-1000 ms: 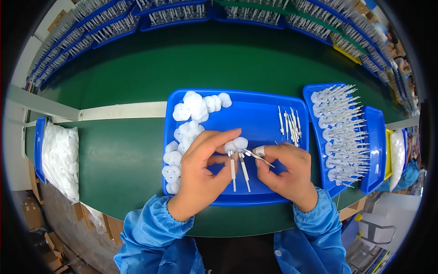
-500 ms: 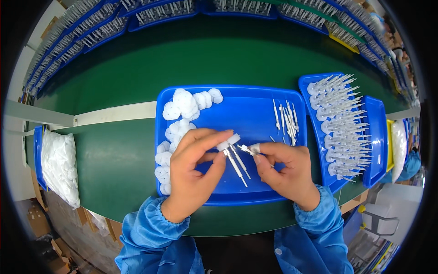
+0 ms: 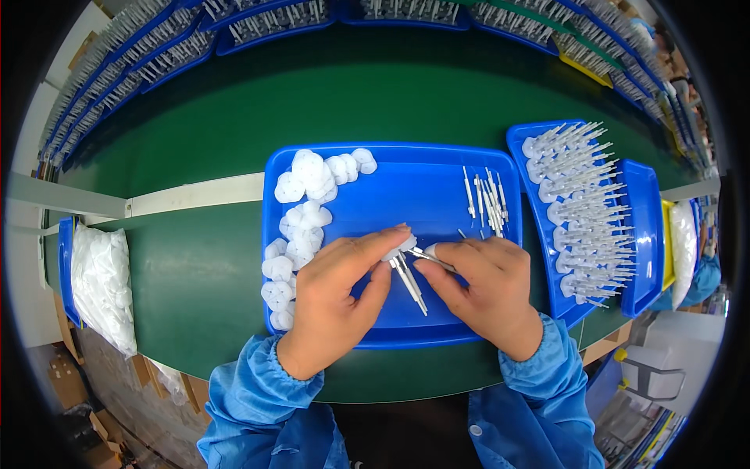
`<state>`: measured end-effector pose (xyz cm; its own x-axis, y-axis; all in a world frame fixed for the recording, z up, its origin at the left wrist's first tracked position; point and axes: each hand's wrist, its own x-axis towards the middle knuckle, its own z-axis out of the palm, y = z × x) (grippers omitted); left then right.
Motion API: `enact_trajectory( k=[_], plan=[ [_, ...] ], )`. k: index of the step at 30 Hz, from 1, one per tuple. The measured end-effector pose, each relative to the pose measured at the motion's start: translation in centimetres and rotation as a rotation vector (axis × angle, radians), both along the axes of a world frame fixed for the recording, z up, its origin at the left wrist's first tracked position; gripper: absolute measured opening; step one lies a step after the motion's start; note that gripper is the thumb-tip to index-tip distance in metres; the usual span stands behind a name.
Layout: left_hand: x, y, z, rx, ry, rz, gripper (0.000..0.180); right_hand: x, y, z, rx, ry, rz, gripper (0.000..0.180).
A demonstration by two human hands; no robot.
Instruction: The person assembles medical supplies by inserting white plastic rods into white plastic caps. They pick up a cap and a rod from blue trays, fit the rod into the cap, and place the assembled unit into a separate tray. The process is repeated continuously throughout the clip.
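Note:
Between thumb and fingers, my left hand (image 3: 340, 293) grips a white plastic disc (image 3: 404, 246) with metal pins (image 3: 409, 288) pointing down toward me. My right hand (image 3: 488, 285) pinches another slim metal pin (image 3: 434, 259), its tip at the disc's right side; whether it sits in the disc is hard to see. Both hands are above a blue tray (image 3: 422, 338). Loose white discs (image 3: 308, 173) lie in clusters along the tray's left side. Several loose metal pins (image 3: 484, 201) rest at its right side, just beyond my right hand.
A blue tray packed with pinned discs (image 3: 582, 211) stands at the right, overlapping another blue tray (image 3: 642, 234). At the left, a clear bag of white parts (image 3: 101, 285) sits in a blue bin. More filled trays (image 3: 273, 23) line the far edge of the green table (image 3: 195, 273).
My right hand has brought its pin leftward against the disc. The disc and its hanging pins have turned slightly in my left hand, and the pins now look closer together.

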<state>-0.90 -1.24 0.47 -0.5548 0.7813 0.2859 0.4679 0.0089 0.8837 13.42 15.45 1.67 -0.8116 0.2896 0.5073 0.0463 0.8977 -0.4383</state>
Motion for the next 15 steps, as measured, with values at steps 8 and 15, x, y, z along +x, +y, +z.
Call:
enact_trajectory(
  k=[8, 15],
  plan=[
    [0.50, -0.26, -0.44, -0.005, -0.049, 0.007, 0.047, -0.19, -0.87, -0.14, -0.524, -0.152, -0.026, 0.014],
    [0.77, -0.23, -0.19, -0.038, 0.096, 0.035, 0.051, -0.56, -0.85, -0.58, 0.054, 0.011, 0.023, 0.012]
  ],
)
